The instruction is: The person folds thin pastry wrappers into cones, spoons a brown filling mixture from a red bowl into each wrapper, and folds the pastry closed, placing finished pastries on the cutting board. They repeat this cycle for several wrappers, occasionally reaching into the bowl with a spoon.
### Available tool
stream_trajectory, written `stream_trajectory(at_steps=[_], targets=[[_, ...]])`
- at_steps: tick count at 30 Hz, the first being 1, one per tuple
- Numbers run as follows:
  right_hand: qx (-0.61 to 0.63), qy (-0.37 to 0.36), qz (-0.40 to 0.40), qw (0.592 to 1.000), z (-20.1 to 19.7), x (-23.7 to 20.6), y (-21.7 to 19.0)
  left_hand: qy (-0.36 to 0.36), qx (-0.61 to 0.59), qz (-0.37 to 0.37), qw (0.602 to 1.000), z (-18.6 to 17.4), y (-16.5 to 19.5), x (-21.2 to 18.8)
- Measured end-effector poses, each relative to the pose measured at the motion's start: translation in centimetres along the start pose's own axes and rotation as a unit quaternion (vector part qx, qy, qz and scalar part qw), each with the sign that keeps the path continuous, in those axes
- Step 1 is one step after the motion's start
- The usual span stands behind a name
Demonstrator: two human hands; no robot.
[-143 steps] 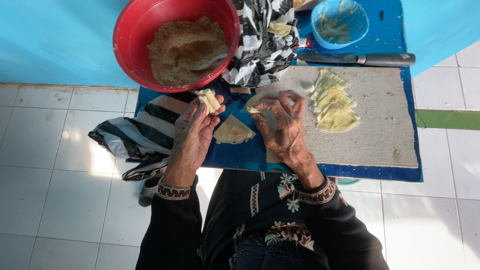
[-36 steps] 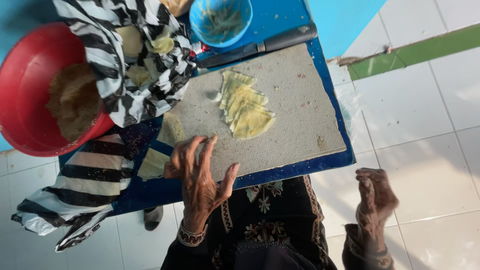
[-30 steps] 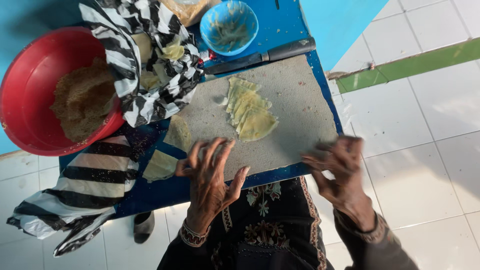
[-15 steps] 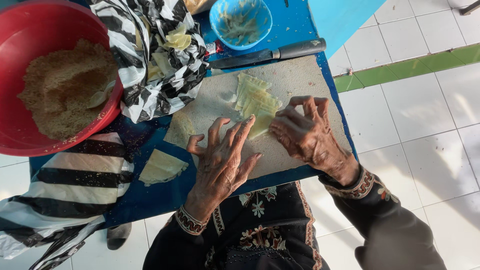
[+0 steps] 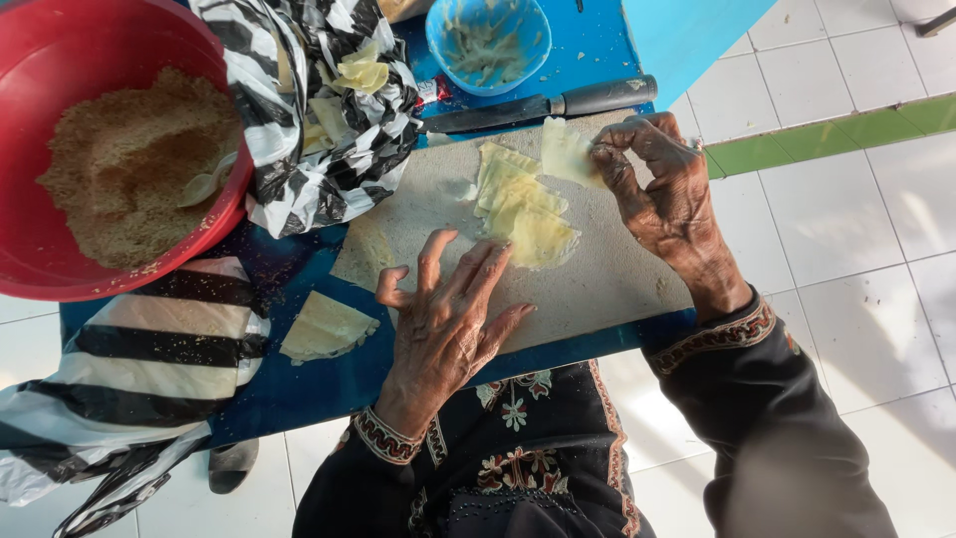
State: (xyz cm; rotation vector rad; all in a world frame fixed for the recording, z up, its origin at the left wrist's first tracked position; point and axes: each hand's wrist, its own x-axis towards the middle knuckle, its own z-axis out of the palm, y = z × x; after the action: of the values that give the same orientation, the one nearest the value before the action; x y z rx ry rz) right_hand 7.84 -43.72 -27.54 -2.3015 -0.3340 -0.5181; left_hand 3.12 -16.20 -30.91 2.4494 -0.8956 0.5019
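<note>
My right hand pinches a thin pale-yellow dough sheet lifted off the top of a fanned stack of dough sheets on a grey board. My left hand rests flat on the board, fingers spread, its fingertips touching the lower edge of the stack. A folded triangular pastry lies on the blue table left of that hand.
A red bowl of brown crumbly filling with a spoon sits at the upper left. A black-and-white striped plastic bag holds more dough. A small blue bowl and a knife lie beyond the board. White tiled floor surrounds the table.
My right hand came from off the table's right side onto the board and picked a sheet off the stack. My left hand settled flat against the stack. The view shifted right.
</note>
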Motion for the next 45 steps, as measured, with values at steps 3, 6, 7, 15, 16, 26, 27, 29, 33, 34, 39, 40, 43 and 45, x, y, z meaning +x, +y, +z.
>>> stream_trajectory(at_steps=[3, 6, 7, 15, 16, 26, 27, 29, 33, 34, 39, 40, 43, 45], targets=[[-0.003, 0.005, -0.042, 0.999, -0.1, -0.1, -1.8, 0.026, -0.01, -0.003, 1.0, -0.7, 0.1, 0.4], [-0.163, -0.009, -0.137, 0.977, 1.5, -2.6, -4.8, 0.042, 0.014, -0.041, 0.998, -2.3, -0.1, -0.4], [-0.179, -0.016, -0.191, 0.965, 2.3, -3.6, -5.7, 0.036, 0.011, -0.053, 0.998, -3.0, -0.2, -0.9], [-0.184, -0.061, -0.25, 0.949, 5.6, -9.3, -9.2, -0.028, -0.062, -0.054, 0.996, -5.1, -2.2, -4.9], [-0.19, -0.061, -0.24, 0.95, 5.5, -9.4, -9.3, -0.024, -0.063, -0.049, 0.997, -4.9, -2.3, -5.0], [-0.18, -0.105, -0.177, 0.962, 5.4, -2.8, -10.4, 0.026, -0.044, -0.029, 0.998, -4.2, -3.9, -5.8], [-0.232, -0.101, -0.163, 0.954, 5.2, -0.9, -10.4, 0.031, -0.032, -0.03, 0.999, -4.2, -3.8, -5.9], [-0.254, -0.065, -0.172, 0.95, 5.0, 3.0, -11.1, 0.025, -0.031, -0.026, 0.999, -4.2, -4.0, -5.7], [-0.164, -0.122, -0.269, 0.941, 7.9, 8.1, -15.7, 0.017, -0.007, -0.04, 0.999, -4.6, -5.2, -5.7], [-0.143, -0.12, -0.312, 0.932, 9.6, 9.0, -17.0, 0.011, -0.007, -0.046, 0.999, -4.6, -5.5, -5.7], [-0.041, -0.182, -0.34, 0.922, 18.9, 13.2, -21.8, 0.003, -0.019, -0.036, 0.999, -4.9, -6.1, -6.0], [-0.032, -0.182, -0.366, 0.912, 19.9, 14.1, -22.3, -0.01, -0.004, -0.035, 0.999, -5.1, -6.2, -6.1], [-0.072, -0.159, -0.414, 0.894, 22.8, 16.9, -24.7, -0.027, 0.022, -0.031, 0.999, -5.5, -6.5, -6.5], [-0.19, -0.112, -0.395, 0.892, 24.1, 18.2, -27.3, -0.011, 0.005, -0.021, 1.0, -5.7, -6.9, -6.8]])
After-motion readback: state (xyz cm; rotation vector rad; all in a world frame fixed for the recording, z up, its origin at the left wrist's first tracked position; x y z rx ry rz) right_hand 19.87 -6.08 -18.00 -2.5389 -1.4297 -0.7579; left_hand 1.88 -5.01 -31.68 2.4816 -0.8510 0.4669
